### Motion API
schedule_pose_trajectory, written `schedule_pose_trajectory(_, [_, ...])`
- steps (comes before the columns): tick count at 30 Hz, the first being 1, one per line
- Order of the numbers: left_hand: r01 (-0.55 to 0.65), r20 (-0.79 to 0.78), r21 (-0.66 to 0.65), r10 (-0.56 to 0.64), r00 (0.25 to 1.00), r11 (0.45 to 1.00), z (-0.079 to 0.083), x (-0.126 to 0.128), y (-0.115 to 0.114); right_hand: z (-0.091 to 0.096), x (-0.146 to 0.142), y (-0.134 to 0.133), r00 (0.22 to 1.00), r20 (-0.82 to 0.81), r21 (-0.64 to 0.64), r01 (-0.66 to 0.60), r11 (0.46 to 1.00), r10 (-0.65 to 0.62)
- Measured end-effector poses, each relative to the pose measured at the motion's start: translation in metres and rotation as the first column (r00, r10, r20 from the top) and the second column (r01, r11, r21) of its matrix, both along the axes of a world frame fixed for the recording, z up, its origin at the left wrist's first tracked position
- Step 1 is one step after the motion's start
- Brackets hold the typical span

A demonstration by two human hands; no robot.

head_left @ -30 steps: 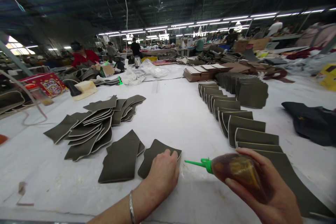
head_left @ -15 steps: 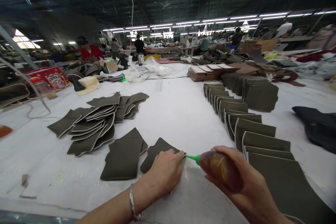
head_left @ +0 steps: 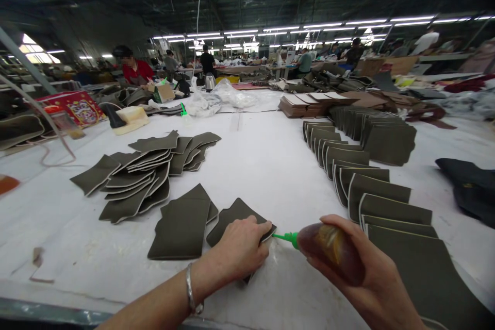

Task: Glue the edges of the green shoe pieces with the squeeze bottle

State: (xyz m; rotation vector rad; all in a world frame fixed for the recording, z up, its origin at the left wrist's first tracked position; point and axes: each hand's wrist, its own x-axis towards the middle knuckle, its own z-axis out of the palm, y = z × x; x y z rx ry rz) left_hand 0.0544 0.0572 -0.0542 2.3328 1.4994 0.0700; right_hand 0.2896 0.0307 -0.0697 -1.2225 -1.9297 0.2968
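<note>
My left hand (head_left: 242, 247) is closed on a dark olive leather piece (head_left: 235, 211), its index finger stretched along the piece's right corner. My palm hides the piece's lower part. In my right hand (head_left: 371, 273) is a squeeze bottle (head_left: 328, 250) of amber-brown liquid, tilted sideways. Its green nozzle (head_left: 286, 237) points left, the tip at or just below the piece's right edge; contact is unclear. Just left of my left hand lie overlapping olive pieces (head_left: 180, 229). A fanned row of pale-edged olive pieces (head_left: 379, 188) runs along the right, close to the bottle.
A loose pile of olive pieces (head_left: 141, 180) lies on the white tabletop (head_left: 251, 160) at left. Stacked brown pieces (head_left: 305, 105), plastic bags (head_left: 228, 95) and a brush-like tool (head_left: 124, 117) stand farther back. Dark cloth (head_left: 467, 185) lies at right. Several people work beyond.
The nozzle tip has dropped slightly from the piece's edge, and the bottle has shifted a little right. My left hand keeps its hold on the piece. The view has shifted slightly.
</note>
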Motion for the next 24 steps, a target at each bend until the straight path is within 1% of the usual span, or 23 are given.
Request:
schedule_pose_trajectory(5, [0.018,0.03,-0.039,-0.017,0.999,0.999,0.002,-0.004,0.001,-0.004,0.002,0.001,0.994,-0.05,0.016,0.095,0.995,-0.094])
schedule_pose_trajectory(11, [0.036,0.069,-0.063,-0.032,0.997,0.997,0.001,-0.008,0.001,-0.01,0.006,0.0,0.998,-0.038,-0.044,0.058,0.997,-0.06])
schedule_pose_trajectory(15, [0.037,0.076,-0.079,-0.031,0.997,0.996,0.002,-0.008,0.0,-0.01,0.006,0.001,0.991,-0.091,-0.044,0.092,0.995,-0.096])
schedule_pose_trajectory(16, [0.035,0.079,-0.084,-0.029,0.996,0.996,0.002,-0.009,0.0,-0.01,0.005,0.001,0.99,-0.103,-0.062,0.086,0.994,-0.092])
schedule_pose_trajectory(20, [0.031,0.094,-0.123,-0.019,0.995,0.992,0.002,-0.01,0.0,-0.014,0.004,-0.003,0.98,-0.177,-0.199,0.05,0.979,-0.086])
schedule_pose_trajectory(22, [0.027,0.101,-0.143,-0.013,0.995,0.989,0.002,-0.011,0.0,-0.017,0.004,-0.004,0.973,-0.202,-0.224,0.068,0.972,-0.115])
schedule_pose_trajectory(24, [0.021,0.108,-0.16,-0.004,0.994,0.987,0.002,-0.011,-0.001,-0.019,0.003,-0.006,0.971,-0.197,-0.22,0.09,0.971,-0.134])
